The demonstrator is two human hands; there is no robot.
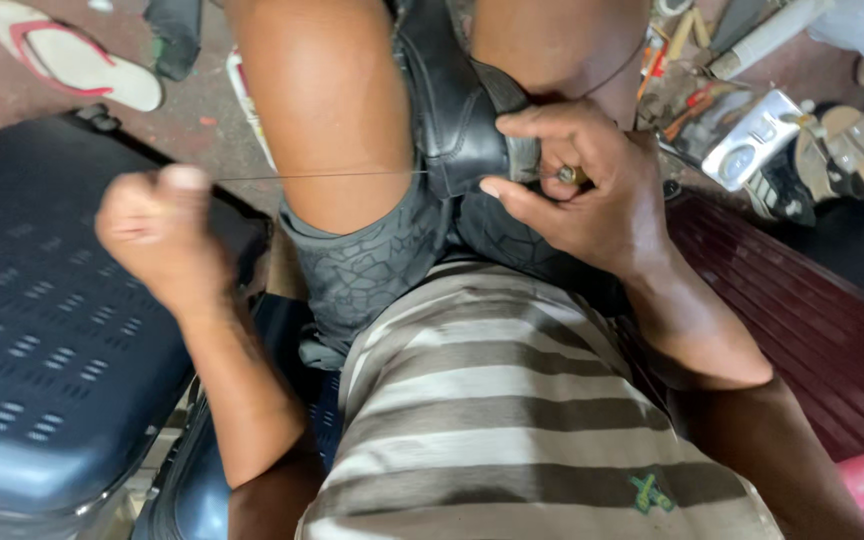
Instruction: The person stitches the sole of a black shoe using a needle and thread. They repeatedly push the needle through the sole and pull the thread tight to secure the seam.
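Note:
A black leather shoe (452, 110) is wedged between my knees, sole side toward my lap. My right hand (577, 185) grips its edge, thumb and forefinger pinching the leather, with a ring on one finger. A thin thread (322, 176) runs taut and level from the shoe's edge out to the left. My left hand (162, 235) is closed into a fist on the thread's far end, blurred, held over a dark blue case.
A dark blue perforated plastic case (42, 330) fills the left. A maroon ribbed surface (802, 320) lies on the right. Tools, a silver box (752, 145) and sandals (852, 150) clutter the floor top right. A white and red flip-flop (72, 60) lies top left.

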